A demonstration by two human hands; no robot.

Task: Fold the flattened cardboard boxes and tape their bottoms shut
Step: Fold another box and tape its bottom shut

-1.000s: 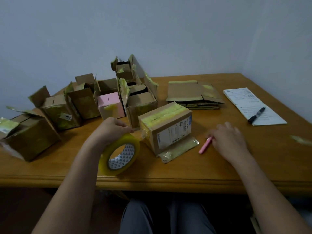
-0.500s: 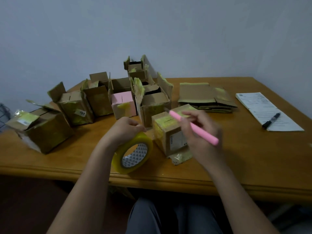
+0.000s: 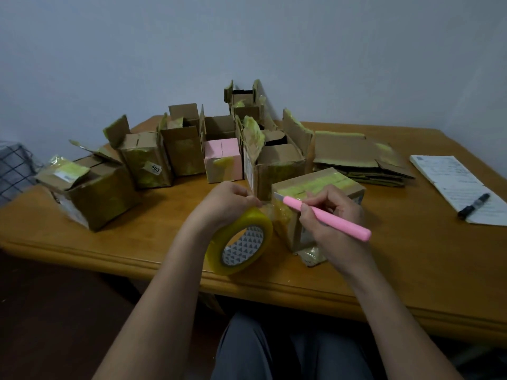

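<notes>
Lowered to the box (image 3: 318, 187) edge, right hand (image 3: 329, 215) grips pink cutter (image 3: 329, 219) — left hand (image 3: 227, 201) pinches tape roll (image 3: 241, 242)

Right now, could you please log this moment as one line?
left hand: holds tape roll | right hand: pink cutter at taped box | stage: cutting tape
</notes>
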